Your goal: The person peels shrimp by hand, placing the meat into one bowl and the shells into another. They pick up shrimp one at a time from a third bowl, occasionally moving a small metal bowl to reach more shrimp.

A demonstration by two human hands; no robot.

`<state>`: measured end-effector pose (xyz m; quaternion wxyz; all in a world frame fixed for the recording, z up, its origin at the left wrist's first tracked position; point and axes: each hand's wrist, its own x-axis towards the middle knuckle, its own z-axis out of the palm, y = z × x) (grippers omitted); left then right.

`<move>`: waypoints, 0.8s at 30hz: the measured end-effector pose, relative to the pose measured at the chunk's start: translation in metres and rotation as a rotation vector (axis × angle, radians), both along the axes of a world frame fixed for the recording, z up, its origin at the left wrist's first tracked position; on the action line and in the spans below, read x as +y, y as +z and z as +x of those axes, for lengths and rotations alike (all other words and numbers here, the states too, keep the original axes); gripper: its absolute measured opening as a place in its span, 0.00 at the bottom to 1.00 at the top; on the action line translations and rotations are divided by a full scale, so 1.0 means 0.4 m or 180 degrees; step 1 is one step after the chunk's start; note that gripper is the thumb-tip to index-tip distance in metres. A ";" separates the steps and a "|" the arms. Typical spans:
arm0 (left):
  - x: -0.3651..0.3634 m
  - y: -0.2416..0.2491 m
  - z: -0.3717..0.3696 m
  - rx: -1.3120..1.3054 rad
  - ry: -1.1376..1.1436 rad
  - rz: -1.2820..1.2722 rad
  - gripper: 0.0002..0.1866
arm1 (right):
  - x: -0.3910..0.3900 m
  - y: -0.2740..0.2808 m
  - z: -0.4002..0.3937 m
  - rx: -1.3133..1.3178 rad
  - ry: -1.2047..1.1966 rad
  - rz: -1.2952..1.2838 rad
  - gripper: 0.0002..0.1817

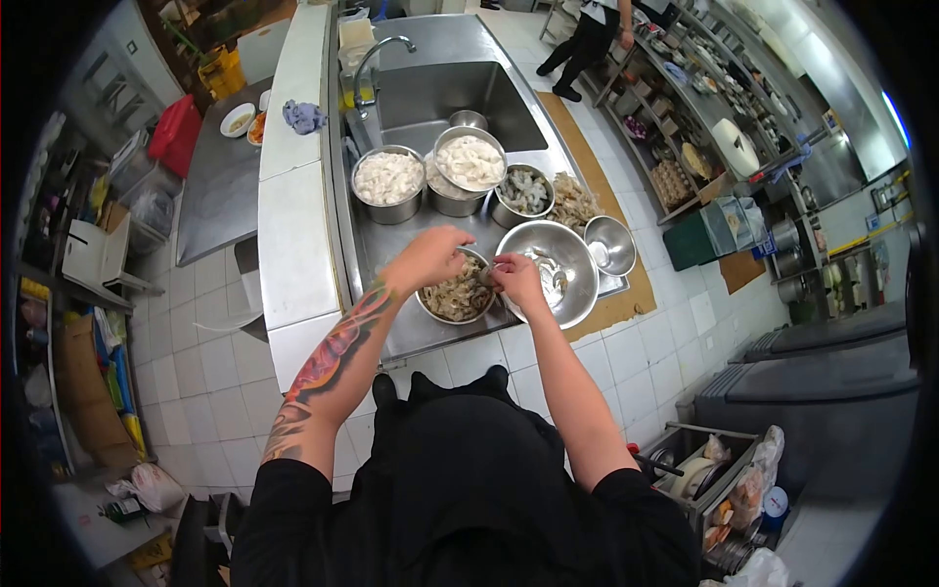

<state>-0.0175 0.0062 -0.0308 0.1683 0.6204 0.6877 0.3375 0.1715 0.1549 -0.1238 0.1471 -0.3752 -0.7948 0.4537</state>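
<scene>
My right hand (518,278) pinches a greyish shrimp (486,277) at the right rim of a metal bowl. This bowl holds several unpeeled shrimp (455,298). Over its far left edge is my left hand (430,256), fingers curled in; what they hold, if anything, is hidden. Just right of my right hand stands a wide steel bowl (577,305) with a few pale peeled shrimp (551,278) inside. Behind it, a steel pot (501,211) contains grey shrimp (526,191), beside a heap of shrimp shells (574,203).
Pots of whitish food (389,178) (470,162) stand before the sink (460,83) and faucet (365,73). A small steel bowl (610,247) sits to the right. A tiled ledge (293,215) borders the counter's left. Another person (587,39) stands near the shelves (675,108).
</scene>
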 end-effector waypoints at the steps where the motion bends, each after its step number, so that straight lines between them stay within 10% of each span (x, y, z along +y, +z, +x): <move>1: 0.001 0.003 0.002 0.0092 -0.0096 -0.0100 0.20 | 0.001 0.012 0.009 0.0325 -0.0103 -0.0855 0.17; 11: 0.011 0.002 0.012 -0.0004 -0.0640 0.0263 0.18 | -0.041 0.063 -0.007 0.2135 -0.0553 -0.4410 0.16; 18: 0.016 0.048 0.016 -0.0582 -0.0435 0.0231 0.13 | -0.087 0.125 -0.015 0.2345 -0.0430 -0.4406 0.15; 24: 0.017 0.058 0.022 -0.0522 0.0095 0.0348 0.11 | -0.099 0.171 -0.042 0.1902 -0.0029 -0.2794 0.15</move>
